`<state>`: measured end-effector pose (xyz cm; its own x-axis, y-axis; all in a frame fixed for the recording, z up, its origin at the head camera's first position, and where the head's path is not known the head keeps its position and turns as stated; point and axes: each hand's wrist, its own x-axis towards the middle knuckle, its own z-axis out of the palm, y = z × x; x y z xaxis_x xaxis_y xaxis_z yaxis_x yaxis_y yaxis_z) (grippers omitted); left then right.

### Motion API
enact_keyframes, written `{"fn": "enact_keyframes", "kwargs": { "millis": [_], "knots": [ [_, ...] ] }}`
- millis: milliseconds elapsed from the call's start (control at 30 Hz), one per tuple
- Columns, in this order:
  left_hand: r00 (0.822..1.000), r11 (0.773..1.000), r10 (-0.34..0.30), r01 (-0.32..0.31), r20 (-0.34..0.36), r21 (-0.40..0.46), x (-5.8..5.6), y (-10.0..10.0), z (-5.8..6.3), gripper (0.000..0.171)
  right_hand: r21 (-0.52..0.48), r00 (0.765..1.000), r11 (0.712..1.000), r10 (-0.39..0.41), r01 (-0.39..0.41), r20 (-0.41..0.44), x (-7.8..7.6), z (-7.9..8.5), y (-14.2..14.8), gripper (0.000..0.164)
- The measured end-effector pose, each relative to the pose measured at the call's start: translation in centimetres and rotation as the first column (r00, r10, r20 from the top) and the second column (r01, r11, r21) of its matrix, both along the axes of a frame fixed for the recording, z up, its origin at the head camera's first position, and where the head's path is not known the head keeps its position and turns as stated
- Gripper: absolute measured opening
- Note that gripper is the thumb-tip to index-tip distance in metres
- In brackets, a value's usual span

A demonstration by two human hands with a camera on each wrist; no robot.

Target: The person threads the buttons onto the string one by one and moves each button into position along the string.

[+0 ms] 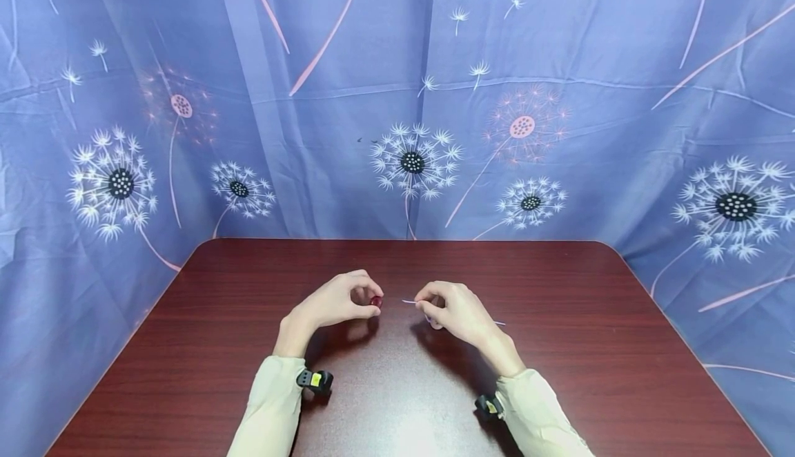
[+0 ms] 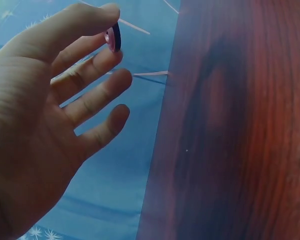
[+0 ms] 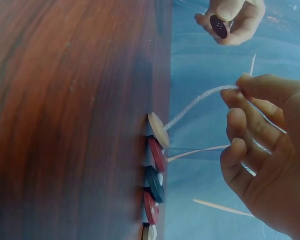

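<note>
Between thumb and fingertips, my left hand (image 1: pixel 338 299) pinches a dark red round button (image 1: pixel 375 301). Small holes show in the face of that button (image 3: pixel 218 26) in the right wrist view. Opposite it, my right hand (image 1: pixel 458 310) pinches a pale cord (image 3: pixel 195 102) near its end, and a short tip sticks out past the fingers. Several buttons are threaded on this cord: a beige button (image 3: pixel 158 129), a red button (image 3: pixel 157 153), a dark green button (image 3: pixel 154 184) and others below. In the head view the right hand mostly covers them. A gap separates the cord's tip from the dark red button.
Both hands are above a dark red-brown wooden table (image 1: pixel 248 388). A blue curtain (image 1: pixel 335 167) with dandelion prints hangs behind the table and along both sides. Each wrist wears a black strapped camera.
</note>
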<state>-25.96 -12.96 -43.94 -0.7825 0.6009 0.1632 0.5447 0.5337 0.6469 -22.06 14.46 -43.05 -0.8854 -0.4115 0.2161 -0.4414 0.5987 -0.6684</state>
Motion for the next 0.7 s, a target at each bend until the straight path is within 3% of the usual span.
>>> {"fn": "enact_keyframes", "kwargs": {
  "millis": [400,700],
  "knots": [
    [1.0,0.999,0.0,0.0,0.002,0.04,0.3,0.5,0.5,0.03,0.028,1.0,1.0,-0.007,0.008,-0.003,0.1,0.2,-0.1,0.007],
    [0.999,0.998,-0.01,0.007,0.05,0.069,0.5,0.8,1.1,0.028,0.03,1.0,0.999,-0.02,0.019,0.008,0.1,0.1,-0.1,0.004]
  ]
}}
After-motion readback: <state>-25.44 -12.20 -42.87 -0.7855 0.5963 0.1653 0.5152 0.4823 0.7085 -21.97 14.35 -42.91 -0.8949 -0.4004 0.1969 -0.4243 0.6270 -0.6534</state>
